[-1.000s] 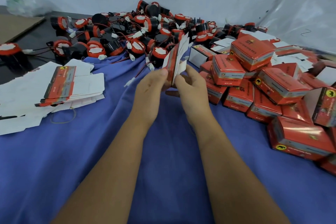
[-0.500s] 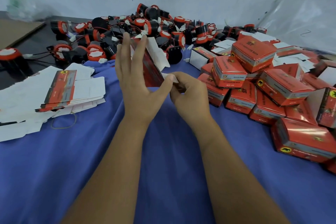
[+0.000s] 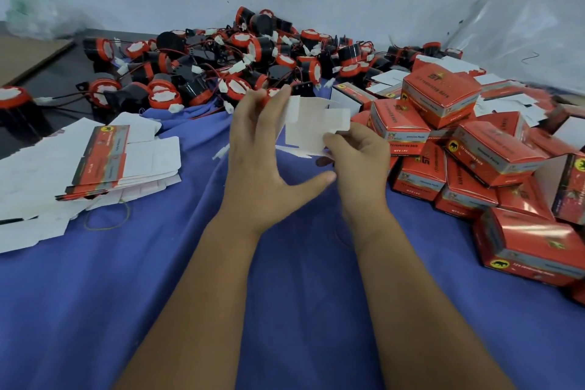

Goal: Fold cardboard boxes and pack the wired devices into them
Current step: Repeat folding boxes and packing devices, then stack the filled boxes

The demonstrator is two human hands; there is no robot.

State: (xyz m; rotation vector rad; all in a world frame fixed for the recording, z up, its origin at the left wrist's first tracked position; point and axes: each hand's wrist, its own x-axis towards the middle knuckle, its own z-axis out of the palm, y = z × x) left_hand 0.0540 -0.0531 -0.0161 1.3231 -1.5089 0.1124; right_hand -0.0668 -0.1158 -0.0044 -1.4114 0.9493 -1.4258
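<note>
Both hands hold an unfolded box blank (image 3: pixel 311 128) above the blue cloth (image 3: pixel 158 294). The left hand (image 3: pixel 262 165) has straight fingers against it; the right hand (image 3: pixel 357 157) pinches its edge. Wired devices (image 3: pixel 240 63) lie heaped behind, folded boxes (image 3: pixel 468 142) to the right, flat blanks (image 3: pixel 95 161) to the left. The blank's printed side is hidden.

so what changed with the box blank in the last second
The box blank went from edge-on and closed between both hands to spread open, its white inside now facing the camera. The left hand opened flat behind it; the right hand stayed pinching its lower right edge. The stack of flat blanks, wired devices and folded boxes stayed put.
</note>
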